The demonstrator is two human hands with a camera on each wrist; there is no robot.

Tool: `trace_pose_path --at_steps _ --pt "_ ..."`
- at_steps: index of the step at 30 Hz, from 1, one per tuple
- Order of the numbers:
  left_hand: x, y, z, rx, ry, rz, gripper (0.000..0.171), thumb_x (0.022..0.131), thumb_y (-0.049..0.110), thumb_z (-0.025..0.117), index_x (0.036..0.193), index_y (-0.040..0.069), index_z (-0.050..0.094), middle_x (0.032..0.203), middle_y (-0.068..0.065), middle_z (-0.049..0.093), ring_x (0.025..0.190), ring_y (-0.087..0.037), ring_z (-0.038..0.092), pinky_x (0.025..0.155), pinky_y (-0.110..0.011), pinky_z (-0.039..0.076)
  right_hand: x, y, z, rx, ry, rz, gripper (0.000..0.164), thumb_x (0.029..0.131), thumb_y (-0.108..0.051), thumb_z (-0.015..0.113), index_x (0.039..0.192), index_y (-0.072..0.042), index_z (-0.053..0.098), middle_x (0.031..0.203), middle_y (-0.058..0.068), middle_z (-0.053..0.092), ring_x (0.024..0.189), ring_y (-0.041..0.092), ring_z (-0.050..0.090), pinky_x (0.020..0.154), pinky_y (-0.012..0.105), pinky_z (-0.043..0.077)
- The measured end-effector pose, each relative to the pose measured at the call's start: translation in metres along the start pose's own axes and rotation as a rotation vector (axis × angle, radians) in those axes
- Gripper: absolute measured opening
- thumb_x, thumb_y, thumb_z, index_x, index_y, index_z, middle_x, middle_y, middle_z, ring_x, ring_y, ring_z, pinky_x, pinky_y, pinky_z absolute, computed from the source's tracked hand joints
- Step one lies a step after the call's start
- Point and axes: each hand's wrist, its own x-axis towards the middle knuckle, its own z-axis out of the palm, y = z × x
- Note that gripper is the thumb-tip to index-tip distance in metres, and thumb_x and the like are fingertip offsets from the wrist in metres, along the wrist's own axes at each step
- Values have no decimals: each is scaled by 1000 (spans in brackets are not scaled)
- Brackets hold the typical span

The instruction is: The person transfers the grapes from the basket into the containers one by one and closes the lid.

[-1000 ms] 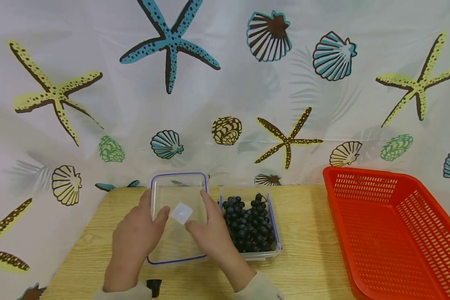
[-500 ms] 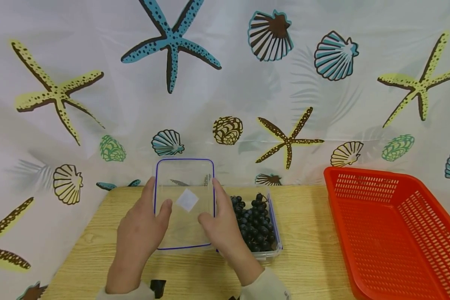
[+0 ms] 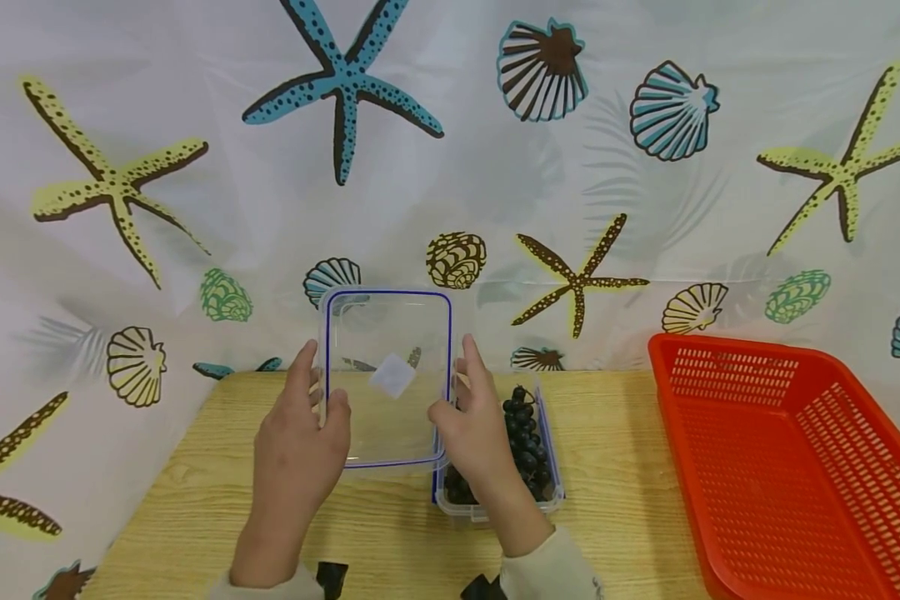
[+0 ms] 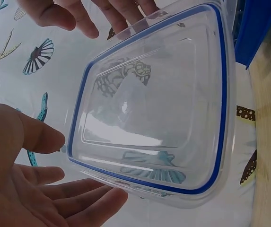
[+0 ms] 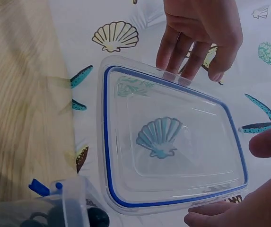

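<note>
A clear plastic lid (image 3: 393, 333) with a blue seal is held raised and tilted up between both hands. My left hand (image 3: 300, 458) holds its left edge, thumb on the near side. My right hand (image 3: 483, 433) holds the right edge; in the right wrist view, the right hand's thumb (image 5: 267, 143) lies near the lid's rim. Below and behind the right hand stands a clear container (image 3: 468, 510) with blue latches, filled with dark grapes (image 3: 525, 442). The lid's lower right corner and the right hand hide part of the grapes.
At the right of the wooden table (image 3: 607, 483) stands a red perforated basket (image 3: 765, 492). A white cloth (image 3: 465, 183) printed with starfish and shells hangs behind. Small black objects (image 3: 483, 587) show at the bottom edge, near the sleeves.
Both hands have lifted the lid off the table, tilted it upward and moved it right, so that it now overlaps the grape container's left side. Container and basket have stayed put.
</note>
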Motion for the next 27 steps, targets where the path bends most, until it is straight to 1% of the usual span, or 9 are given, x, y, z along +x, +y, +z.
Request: trace_pose_path --at_steps 3,6,8,11,14,17,22,25,27 --pt "-2 2 2 -46 31 16 61 105 21 48 162 14 24 148 -23 48 127 -42 55 97 -57 47 0 -3 -3 19 16 2 86 90 -1 51 164 -18 10 157 19 23 148 40 23 106 53 39" --pt "-3 4 3 -80 70 48 59 105 18 48 160 8 30 144 -22 49 126 -42 55 95 -56 49 0 -4 -4 45 29 -16 86 89 0 51 164 -15 10 154 20 25 148 39 23 102 49 40" --pt "-5 5 5 -94 96 72 57 103 15 49 157 4 34 141 -21 50 124 -41 57 94 -55 50 0 -4 -5 54 31 -36 87 89 2 51 164 -14 9 157 18 21 149 35 20 104 47 38" --pt "-7 8 8 -108 120 109 54 102 11 50 154 1 39 137 -21 51 122 -39 57 92 -53 52 -1 -5 -5 50 29 -84 89 89 4 49 163 -16 5 165 14 12 152 28 12 110 47 32" --pt "-9 10 11 -137 134 128 54 100 8 52 153 0 40 136 -22 50 123 -40 55 94 -53 51 -1 -5 -5 29 34 -135 89 89 6 46 164 -16 5 168 6 7 152 22 9 118 49 20" --pt "-11 12 13 -185 158 137 54 99 6 53 151 0 42 136 -21 50 124 -38 53 97 -53 49 -2 -7 -6 32 44 -176 88 87 8 44 164 -14 7 168 6 10 152 21 11 119 50 15" --pt "-14 16 20 -251 214 162 50 95 1 55 144 2 48 135 -16 55 126 -33 53 98 -53 48 -2 -9 -9 77 49 -192 89 83 10 43 162 -12 9 167 7 15 151 18 15 119 51 11" --pt "-15 17 23 -276 219 168 47 94 -1 55 140 4 48 136 -15 57 127 -31 54 99 -53 47 -1 -10 -12 103 47 -225 87 79 12 42 159 -11 15 165 6 19 151 18 17 118 53 10" --pt "-16 18 24 -289 216 172 46 93 -2 54 138 4 47 136 -15 58 128 -31 54 99 -53 47 -1 -11 -14 121 46 -240 84 77 13 41 155 -10 19 164 6 21 150 23 19 117 58 14"
